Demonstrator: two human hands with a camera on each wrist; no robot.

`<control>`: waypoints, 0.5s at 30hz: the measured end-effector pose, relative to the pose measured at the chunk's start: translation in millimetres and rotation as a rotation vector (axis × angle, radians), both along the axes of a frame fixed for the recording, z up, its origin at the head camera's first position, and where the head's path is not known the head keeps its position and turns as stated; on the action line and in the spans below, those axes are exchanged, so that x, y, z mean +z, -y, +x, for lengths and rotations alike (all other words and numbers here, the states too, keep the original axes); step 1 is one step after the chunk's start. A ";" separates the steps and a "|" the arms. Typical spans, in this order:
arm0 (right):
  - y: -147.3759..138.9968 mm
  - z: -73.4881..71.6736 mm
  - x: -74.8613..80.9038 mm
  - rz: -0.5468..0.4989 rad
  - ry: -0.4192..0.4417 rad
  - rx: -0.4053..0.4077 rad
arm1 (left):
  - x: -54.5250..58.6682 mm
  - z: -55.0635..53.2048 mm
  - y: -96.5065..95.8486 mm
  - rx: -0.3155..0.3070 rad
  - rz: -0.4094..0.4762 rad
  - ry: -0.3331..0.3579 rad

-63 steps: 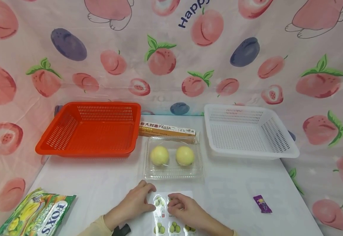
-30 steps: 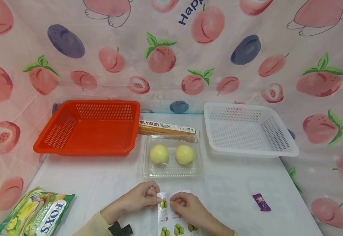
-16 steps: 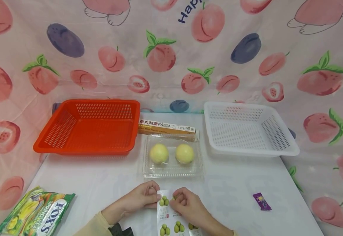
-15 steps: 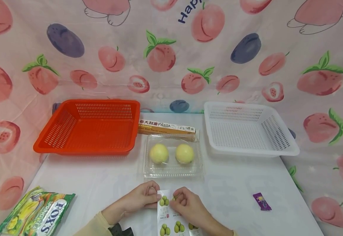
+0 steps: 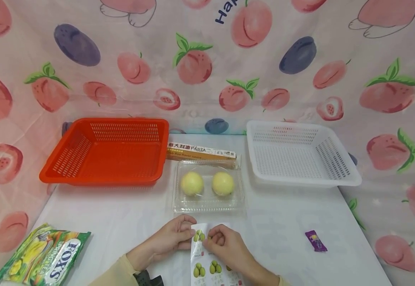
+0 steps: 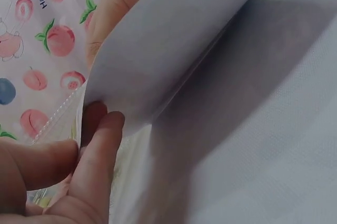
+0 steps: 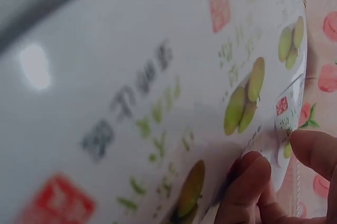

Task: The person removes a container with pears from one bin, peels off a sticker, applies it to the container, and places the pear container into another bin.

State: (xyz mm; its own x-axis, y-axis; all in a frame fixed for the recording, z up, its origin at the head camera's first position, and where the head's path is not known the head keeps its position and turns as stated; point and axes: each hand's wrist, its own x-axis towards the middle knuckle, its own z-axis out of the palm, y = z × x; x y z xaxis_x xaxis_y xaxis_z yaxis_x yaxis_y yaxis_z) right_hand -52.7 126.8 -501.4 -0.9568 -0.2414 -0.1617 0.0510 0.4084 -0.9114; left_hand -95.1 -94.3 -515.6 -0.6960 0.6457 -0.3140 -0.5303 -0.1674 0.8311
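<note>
A white snack packet (image 5: 207, 262) printed with green plums is lifted at its far end off the white table, near the front edge. My left hand (image 5: 173, 238) pinches its top left corner, and my right hand (image 5: 219, 242) pinches the top edge beside it. In the left wrist view the packet's plain white back (image 6: 174, 45) curves over my fingers (image 6: 100, 155). The right wrist view shows the printed front (image 7: 158, 103) close up with my fingertips (image 7: 253, 182) on its edge.
A clear clamshell (image 5: 208, 186) with two yellow fruits lies just beyond the hands, a pasta box (image 5: 200, 152) behind it. An orange basket (image 5: 107, 151) stands at the back left, a white basket (image 5: 296, 153) at the back right. A green Fox's bag (image 5: 47, 256) lies front left, a purple candy (image 5: 315, 241) right.
The packet lay flat under both hands at first. Both hands have since pinched its far end and raised it, curling it up off the table.
</note>
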 end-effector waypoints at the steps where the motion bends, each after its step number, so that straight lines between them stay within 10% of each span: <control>1: 0.3 -0.3 -0.2 -0.001 0.008 0.003 | 0.1 0.1 -0.4 0.005 -0.001 0.001; 15: 1.2 -4.6 -1.6 -0.053 0.129 -0.012 | 6.1 2.4 -2.7 0.043 -0.027 -0.034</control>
